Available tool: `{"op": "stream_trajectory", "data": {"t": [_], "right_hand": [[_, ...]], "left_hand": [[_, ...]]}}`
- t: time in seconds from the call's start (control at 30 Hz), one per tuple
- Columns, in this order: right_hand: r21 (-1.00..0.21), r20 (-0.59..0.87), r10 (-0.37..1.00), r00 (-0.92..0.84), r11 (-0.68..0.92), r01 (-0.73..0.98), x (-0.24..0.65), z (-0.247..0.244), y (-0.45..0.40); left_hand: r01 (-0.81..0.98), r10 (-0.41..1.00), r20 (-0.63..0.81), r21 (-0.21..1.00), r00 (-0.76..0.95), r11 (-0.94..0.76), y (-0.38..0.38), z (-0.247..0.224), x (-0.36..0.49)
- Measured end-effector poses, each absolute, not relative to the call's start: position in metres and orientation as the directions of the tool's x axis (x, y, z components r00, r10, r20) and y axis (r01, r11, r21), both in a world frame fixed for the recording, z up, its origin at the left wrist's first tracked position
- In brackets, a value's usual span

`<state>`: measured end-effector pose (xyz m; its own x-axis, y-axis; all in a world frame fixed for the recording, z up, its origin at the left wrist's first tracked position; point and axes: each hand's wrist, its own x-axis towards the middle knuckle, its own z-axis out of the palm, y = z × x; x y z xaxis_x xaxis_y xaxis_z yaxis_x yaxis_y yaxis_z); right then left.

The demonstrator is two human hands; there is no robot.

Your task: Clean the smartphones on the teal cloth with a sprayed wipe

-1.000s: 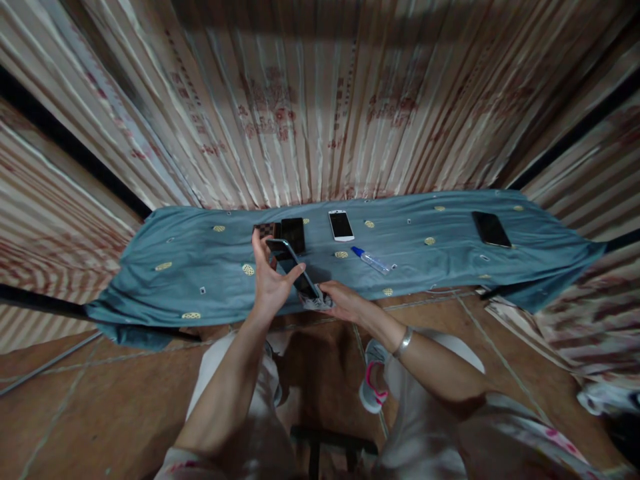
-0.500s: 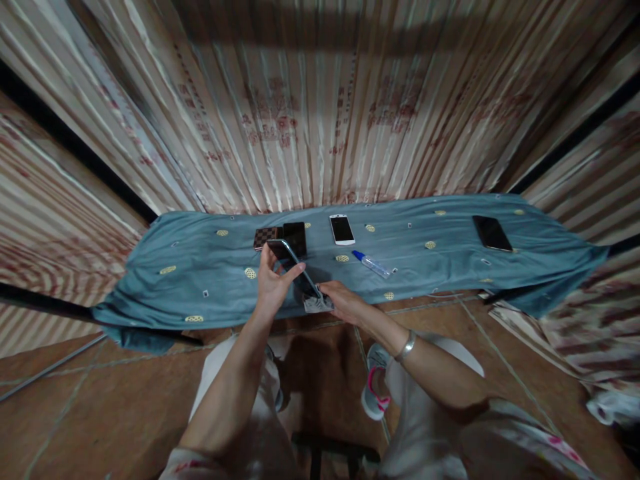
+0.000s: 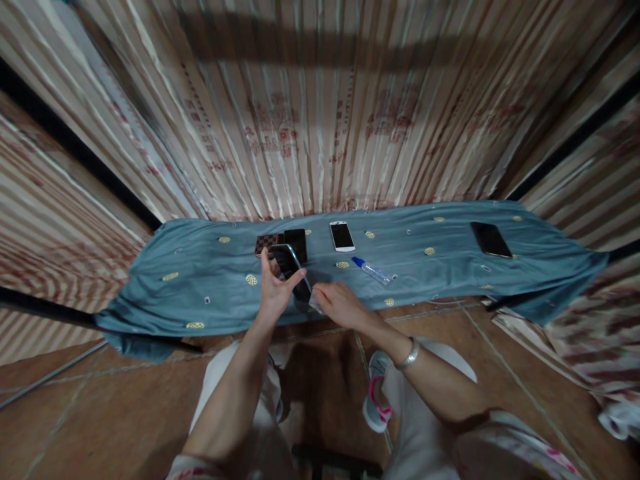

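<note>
The left hand (image 3: 275,288) was raised over the near edge of the blue cloth (image 3: 210,267), its fingers and thumb gripping opposite edges of a phone (image 3: 299,280). The right hand (image 3: 340,305) reached in from its own side, fingers curled together, pinching a pale, crumpled wipe (image 3: 315,303) at the phone's lower end. The phone was dark and glossy, held tilted. A clear bottle (image 3: 374,271) with a blue cap lay on the cloth; its contents could not be made out.
</note>
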<state>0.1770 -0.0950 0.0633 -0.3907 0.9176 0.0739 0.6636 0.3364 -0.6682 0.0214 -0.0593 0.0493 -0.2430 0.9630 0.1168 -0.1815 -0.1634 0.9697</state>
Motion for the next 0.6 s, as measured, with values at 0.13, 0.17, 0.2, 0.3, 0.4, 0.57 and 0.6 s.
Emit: {"op": "stream_trajectory", "data": {"t": [0.13,0.17,0.2,0.3,0.4,0.57,0.6], "right_hand": [[-0.593,0.234,0.863,-0.448,0.492,0.637,0.177,0.080,-0.104],[-0.615,0.291,0.844,-0.450,0.525,0.588,0.176,0.083,-0.105],[-0.638,0.347,0.823,-0.449,0.558,0.530,0.176,0.085,-0.105],[-0.676,0.455,0.762,-0.460,0.632,0.378,0.174,0.084,-0.104],[-0.700,0.467,0.739,-0.485,0.644,0.308,0.173,0.075,-0.098],[-0.742,0.462,0.755,-0.465,0.616,0.265,0.176,0.056,-0.084],[-0.745,0.468,0.756,-0.458,0.616,0.255,0.176,0.053,-0.081]], "left_hand": [[-0.444,0.973,-0.123,0.896,-0.193,0.026,-0.060,0.052,0.023],[-0.501,0.975,-0.173,0.862,-0.142,0.080,-0.061,0.053,0.023],[-0.541,0.974,-0.213,0.830,-0.082,0.136,-0.061,0.055,0.022],[-0.593,0.952,-0.288,0.751,0.102,0.291,-0.062,0.057,0.021],[-0.596,0.919,-0.306,0.700,0.246,0.393,-0.066,0.056,0.023],[-0.571,0.907,-0.352,0.706,0.231,0.419,-0.074,0.043,0.031],[-0.557,0.907,-0.364,0.717,0.213,0.419,-0.076,0.041,0.033]]}}
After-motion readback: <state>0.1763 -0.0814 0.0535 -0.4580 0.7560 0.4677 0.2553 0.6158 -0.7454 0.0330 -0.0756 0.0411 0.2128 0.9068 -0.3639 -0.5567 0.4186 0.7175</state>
